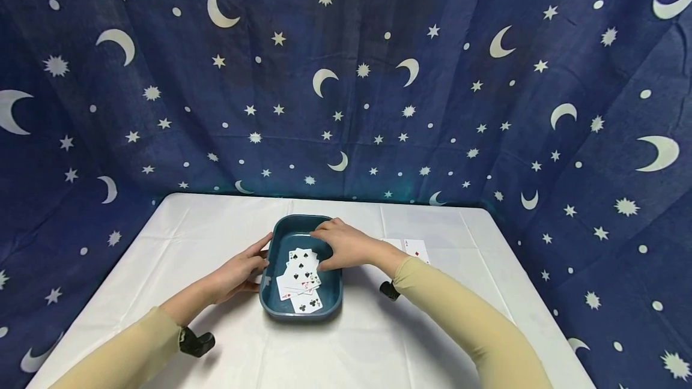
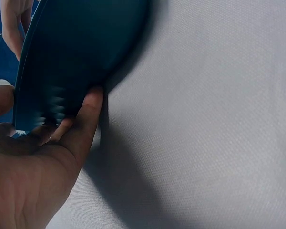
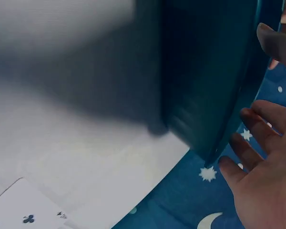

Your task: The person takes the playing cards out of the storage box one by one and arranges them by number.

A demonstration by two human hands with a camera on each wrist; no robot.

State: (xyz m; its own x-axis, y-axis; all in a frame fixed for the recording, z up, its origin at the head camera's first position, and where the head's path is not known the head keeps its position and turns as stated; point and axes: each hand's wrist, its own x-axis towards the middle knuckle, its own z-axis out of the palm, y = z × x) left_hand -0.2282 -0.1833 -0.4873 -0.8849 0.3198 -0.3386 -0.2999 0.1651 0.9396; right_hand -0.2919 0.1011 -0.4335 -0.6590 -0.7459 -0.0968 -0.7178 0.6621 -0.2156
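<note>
My left hand [image 1: 233, 275] holds the left side of a dark teal tray [image 1: 331, 294]. In the left wrist view its thumb presses low on the outer wall, while other fingers touch the wall and rim. My right hand [image 1: 346, 245] reaches over the tray's right rim, fingers loosely spread and apart, with no card visible between them. Several face-up playing cards [image 1: 301, 275] overlap inside the tray, among them a spades card, red cards and a clubs card. In the right wrist view the right thumb [image 3: 271, 43] lies near the rim; the fingertips hang beside the wall.
Right of the tray, a diamond card [image 1: 416, 250] lies on the white tablecloth [image 1: 216, 227] beside another card [image 1: 393, 243] partly hidden by my right wrist. A clubs card [image 3: 24, 212] shows in the right wrist view. Behind stands a blue curtain [image 1: 292, 107] with moons and stars.
</note>
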